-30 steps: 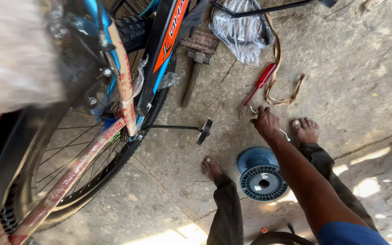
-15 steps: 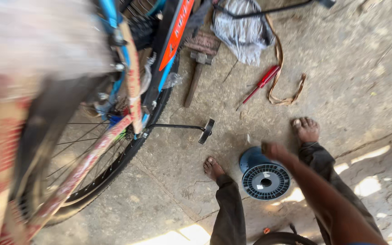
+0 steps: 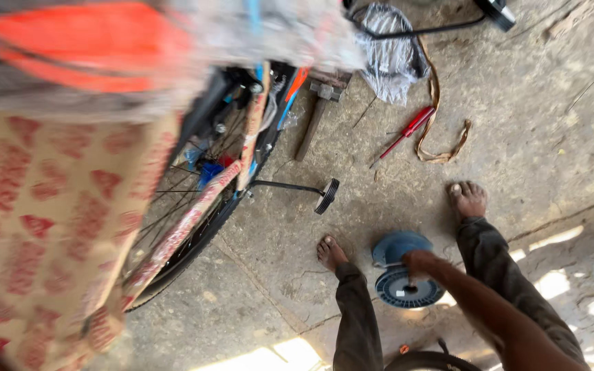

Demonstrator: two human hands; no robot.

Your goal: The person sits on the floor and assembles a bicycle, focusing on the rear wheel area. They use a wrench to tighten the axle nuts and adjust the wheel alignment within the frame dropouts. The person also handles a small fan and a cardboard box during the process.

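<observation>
right hand (image 3: 419,263) | on blue spool (image 3: 407,278) | patterned tan wrapping (image 3: 42,227) left

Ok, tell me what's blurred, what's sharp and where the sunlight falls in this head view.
Head view: the wrapped bicycle frame at left is close and badly smeared; the concrete floor, red screwdriver and hammer are fairly sharp; the right hand on the blue spool is slightly soft; bright sun patches blow out along the bottom and right edge, the rest lies in even shade.
</observation>
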